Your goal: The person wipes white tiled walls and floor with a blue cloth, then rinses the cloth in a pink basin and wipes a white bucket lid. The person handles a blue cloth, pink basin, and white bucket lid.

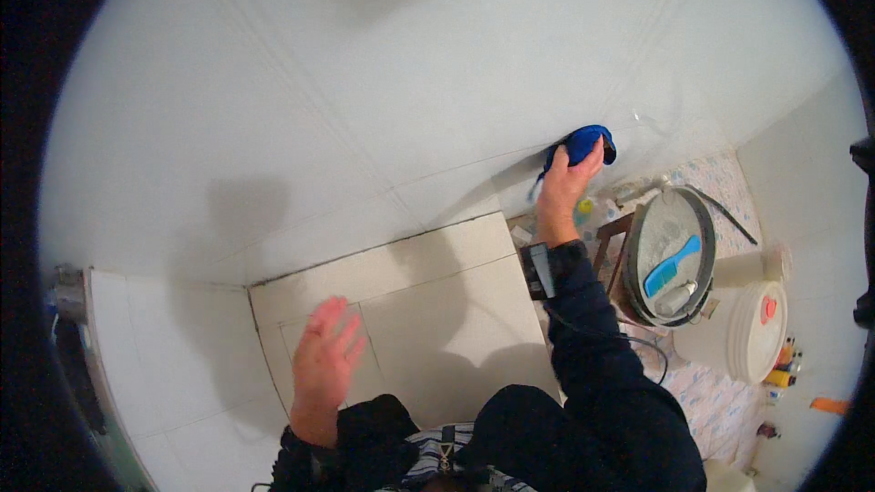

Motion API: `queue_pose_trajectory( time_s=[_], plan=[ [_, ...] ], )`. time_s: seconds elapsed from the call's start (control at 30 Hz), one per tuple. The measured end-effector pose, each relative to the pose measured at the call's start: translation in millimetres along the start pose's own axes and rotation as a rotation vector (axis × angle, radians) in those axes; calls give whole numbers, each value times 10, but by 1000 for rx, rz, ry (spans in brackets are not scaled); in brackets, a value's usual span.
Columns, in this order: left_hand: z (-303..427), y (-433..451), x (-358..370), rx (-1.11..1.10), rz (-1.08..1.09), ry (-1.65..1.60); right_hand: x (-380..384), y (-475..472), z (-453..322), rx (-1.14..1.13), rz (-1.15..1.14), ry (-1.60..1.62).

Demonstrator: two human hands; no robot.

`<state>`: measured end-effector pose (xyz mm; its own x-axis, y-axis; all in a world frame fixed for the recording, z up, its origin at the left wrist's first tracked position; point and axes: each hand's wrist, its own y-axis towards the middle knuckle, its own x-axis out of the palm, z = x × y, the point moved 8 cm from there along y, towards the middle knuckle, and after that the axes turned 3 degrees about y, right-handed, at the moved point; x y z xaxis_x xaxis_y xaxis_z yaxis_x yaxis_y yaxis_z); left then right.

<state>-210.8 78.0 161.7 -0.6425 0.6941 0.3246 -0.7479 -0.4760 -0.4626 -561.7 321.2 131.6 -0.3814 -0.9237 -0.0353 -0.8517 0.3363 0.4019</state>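
My right hand (564, 188) is closed around a blue cloth (583, 142) and presses it to the white tiled wall (437, 82), low down and to the right. Part of the cloth is hidden behind the fingers. My left hand (327, 352) hangs over a cream tiled ledge (417, 307) with its fingers apart and nothing in it. The left hand looks slightly blurred. A dark device with a cable is strapped to my right wrist.
Right of the ledge, a round container (677, 219) holds a blue comb (673, 265) and a small bottle (675, 298) on top. Beside it stands a white lidded bucket (735, 331). Several small bottles (783, 365) line the right wall. A dark rod (724, 213) lies on the patterned floor.
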Motion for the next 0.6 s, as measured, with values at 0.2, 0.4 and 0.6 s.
queue_pose_trajectory(
  time_s=[0.2, 0.4, 0.6],
  plan=[
    [28, 75, -130, -24, -14, 8, 728, -1162, -775, -502, -280, -186],
    [47, 92, -240, -27, -39, -52, 1138, -1822, -793, -1187, -698, -241],
    [115, -16, -311, -24, -23, -96, 847, -1725, 456, -1400, -1120, -462]
  ],
)
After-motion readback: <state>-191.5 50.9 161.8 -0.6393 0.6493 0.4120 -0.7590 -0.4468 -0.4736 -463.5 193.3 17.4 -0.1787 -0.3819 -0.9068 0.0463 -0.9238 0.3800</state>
